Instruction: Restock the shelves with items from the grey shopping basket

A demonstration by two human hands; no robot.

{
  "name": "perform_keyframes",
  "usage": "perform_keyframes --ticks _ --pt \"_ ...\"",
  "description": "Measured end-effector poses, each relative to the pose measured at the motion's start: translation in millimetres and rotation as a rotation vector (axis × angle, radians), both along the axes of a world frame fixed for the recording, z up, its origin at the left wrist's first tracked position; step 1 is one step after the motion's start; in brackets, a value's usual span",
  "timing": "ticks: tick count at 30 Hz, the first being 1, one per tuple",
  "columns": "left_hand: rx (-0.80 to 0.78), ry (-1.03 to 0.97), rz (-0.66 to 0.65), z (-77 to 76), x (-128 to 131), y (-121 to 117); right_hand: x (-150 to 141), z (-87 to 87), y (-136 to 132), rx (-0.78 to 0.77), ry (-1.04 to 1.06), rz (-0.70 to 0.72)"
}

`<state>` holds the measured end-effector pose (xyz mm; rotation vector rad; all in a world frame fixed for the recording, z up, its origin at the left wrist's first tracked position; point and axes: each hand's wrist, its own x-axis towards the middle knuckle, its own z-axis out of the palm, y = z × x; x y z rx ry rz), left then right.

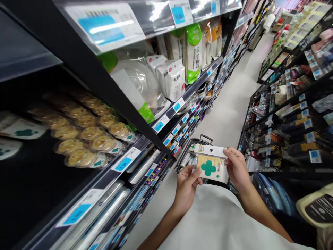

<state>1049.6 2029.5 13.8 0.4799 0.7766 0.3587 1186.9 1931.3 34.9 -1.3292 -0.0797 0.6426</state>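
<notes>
Between my two hands is a small clear packet (211,168) with a white header card, a green clover print and pale yellowish contents I cannot name. My left hand (187,181) pinches its lower left side, thumb on the front. At the upper right corner, my right hand (236,164) grips the header between thumb and fingers. Behind and below the packet is a dark shopping basket (186,151) with a handle; some goods show inside it, largely hidden by the packet and my hands.
Shelves on the left carry round clover-labelled packs (90,133), white packets (174,79) and a green-and-white bag (194,52). A dark upright post (114,90) stands close. Racks of packaged goods (283,121) line the right. The pale aisle floor (229,100) runs between them.
</notes>
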Motion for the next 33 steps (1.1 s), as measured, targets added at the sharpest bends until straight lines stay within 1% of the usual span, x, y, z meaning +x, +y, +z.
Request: perform_keyframes --ticks 5,9,16,20,23,26,29,33 --pt "-0.079 0.031 -0.066 -7.2 -3 -3 -11 -1.3 -10 -0.024 0.030 -0.071" --pt "-0.070 0.043 -0.094 -7.7 -10 -9 -21 0.9 -19 -0.004 0.036 -0.085" --pt "0.014 0.000 -0.032 -8.4 -32 -33 -38 3.3 -34 0.056 0.052 -0.008" --pt "0.067 -0.003 0.012 -3.5 -47 -54 -50 4.8 -47 0.093 0.066 0.025" --pt "0.105 0.019 0.026 4.0 -62 -72 -61 4.7 -57 0.125 0.122 0.059" --pt "0.175 0.064 0.041 9.4 -84 -89 -76 1.9 -62 0.145 0.181 0.119" --pt "0.241 0.125 0.098 9.5 -111 -106 -94 -3.8 -62 0.162 0.240 0.194" --pt "0.300 0.197 0.202 5.6 -148 -124 -123 -13.1 -57 0.159 0.335 0.285"
